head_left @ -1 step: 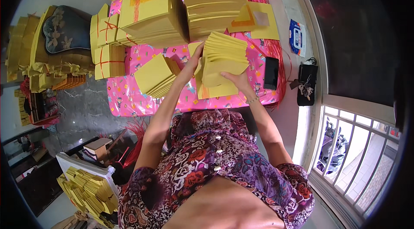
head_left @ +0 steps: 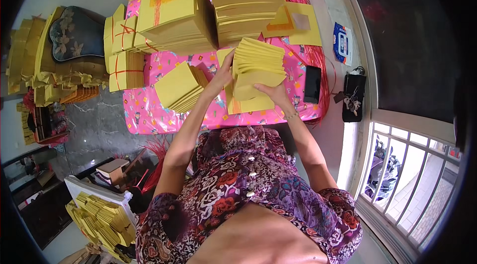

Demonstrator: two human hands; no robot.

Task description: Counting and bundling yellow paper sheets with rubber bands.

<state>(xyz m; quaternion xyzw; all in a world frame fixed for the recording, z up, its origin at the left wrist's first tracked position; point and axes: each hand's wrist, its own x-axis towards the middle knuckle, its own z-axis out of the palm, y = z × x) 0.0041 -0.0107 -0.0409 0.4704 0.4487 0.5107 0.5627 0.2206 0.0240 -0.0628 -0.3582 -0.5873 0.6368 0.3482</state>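
Observation:
Between my two hands is a thick stack of yellow paper (head_left: 259,68), its sheets fanned in folds at the far end. My left hand (head_left: 224,74) grips its left edge, the fingertips partly hidden behind it. My right hand (head_left: 274,93) holds the near right corner, thumb lying on top. Below the stack a larger yellow sheet (head_left: 256,106) lies on the pink patterned tablecloth (head_left: 189,121). Left of my left hand rests a fanned pile of yellow paper (head_left: 180,87).
Tall yellow paper stacks (head_left: 171,15) stand at the back, with red-tied bundles (head_left: 126,71) at the left. On the right are a phone (head_left: 312,84), red plastic string (head_left: 325,92), a wipes packet (head_left: 342,43) and a black pouch (head_left: 352,97) with keys. A barred window (head_left: 412,164) is at far right.
The stack's far end has dipped very slightly toward me, and its sheets shifted a little between my hands. Both hands keep their hold; everything else looks the same.

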